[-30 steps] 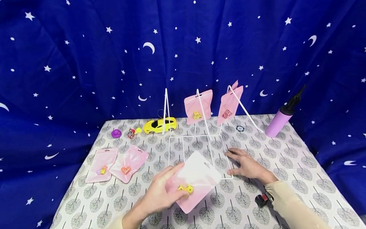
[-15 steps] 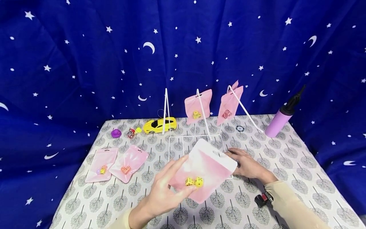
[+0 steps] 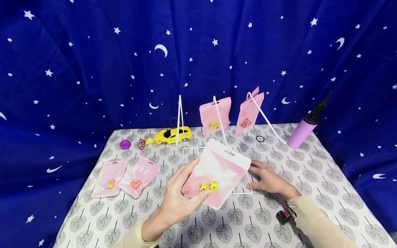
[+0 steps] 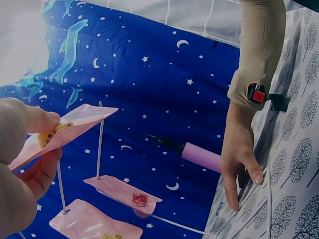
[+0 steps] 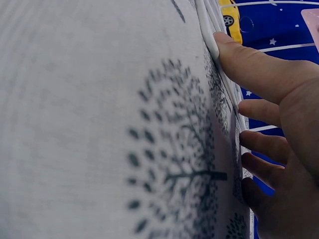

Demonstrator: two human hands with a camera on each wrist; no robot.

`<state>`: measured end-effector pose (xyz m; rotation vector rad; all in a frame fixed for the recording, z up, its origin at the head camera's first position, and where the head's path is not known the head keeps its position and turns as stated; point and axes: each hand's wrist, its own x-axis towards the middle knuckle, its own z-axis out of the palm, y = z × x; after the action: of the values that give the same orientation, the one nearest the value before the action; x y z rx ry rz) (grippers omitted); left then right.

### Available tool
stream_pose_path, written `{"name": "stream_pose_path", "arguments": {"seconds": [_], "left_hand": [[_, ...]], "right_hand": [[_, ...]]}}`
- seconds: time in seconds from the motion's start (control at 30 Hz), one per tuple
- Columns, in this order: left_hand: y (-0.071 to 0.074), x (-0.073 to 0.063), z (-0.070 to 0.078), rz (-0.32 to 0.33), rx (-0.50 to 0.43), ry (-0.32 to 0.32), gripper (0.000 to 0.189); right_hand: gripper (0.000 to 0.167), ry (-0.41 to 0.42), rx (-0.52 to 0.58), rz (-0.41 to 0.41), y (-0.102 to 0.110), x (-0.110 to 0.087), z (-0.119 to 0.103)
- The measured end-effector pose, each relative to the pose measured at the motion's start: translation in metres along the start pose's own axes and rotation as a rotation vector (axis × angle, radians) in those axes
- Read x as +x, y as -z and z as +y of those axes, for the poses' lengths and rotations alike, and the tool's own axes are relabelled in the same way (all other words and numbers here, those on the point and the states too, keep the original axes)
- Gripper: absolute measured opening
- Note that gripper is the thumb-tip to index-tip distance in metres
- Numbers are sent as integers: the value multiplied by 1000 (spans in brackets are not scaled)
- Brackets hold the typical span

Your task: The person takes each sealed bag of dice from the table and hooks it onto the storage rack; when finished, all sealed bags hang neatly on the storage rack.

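Note:
My left hand (image 3: 182,198) pinches a pink zip bag (image 3: 221,165) between thumb and fingers, with yellow dice (image 3: 208,186) showing through its clear front. The bag is held up, tilted, its hang hole toward the upper right. Behind it stands a white wire display rack (image 3: 211,147), its base partly hidden by the bag. My right hand (image 3: 269,176) rests at the right side of that base, thumb and fingertips at the wire with the fingers fairly straight. On the rack's arms hang a pink bag with yellow dice (image 3: 214,124) and pink bagging with red dice (image 3: 246,123).
Two more pink bags (image 3: 108,174) with dice lie at the left of the table. Along the back are a purple toy (image 3: 125,144), a small red item (image 3: 142,143), a yellow toy car (image 3: 173,135), a dark round chip (image 3: 260,138) and a purple hand pump (image 3: 300,132).
My left hand has raised the pink bag away from me, toward the rack, and the bag has tilted to show more of its front. My right hand has stayed at the rack's base.

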<state>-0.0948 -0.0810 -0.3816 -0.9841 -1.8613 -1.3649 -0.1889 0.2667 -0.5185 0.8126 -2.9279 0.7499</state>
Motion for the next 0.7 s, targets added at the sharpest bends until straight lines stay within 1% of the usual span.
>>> {"name": "stream_pose_path", "arguments": {"seconds": [0.17, 0.33, 0.4, 0.53, 0.7], "left_hand": [[0, -1, 0, -2, -15, 29, 80], [0, -2, 1, 1, -21, 63, 82], [-1, -2, 1, 4, -25, 68, 82], [-2, -2, 1, 13, -42, 59, 81], [-6, -2, -2, 33, -83, 82, 80]], "right_hand": [[89, -8, 0, -10, 0, 0, 0], [88, 4, -5, -2, 1, 0, -1], [88, 9, -7, 4, 1, 0, -1], [88, 4, -6, 2, 1, 0, -2], [90, -1, -6, -9, 1, 1, -1]]}}
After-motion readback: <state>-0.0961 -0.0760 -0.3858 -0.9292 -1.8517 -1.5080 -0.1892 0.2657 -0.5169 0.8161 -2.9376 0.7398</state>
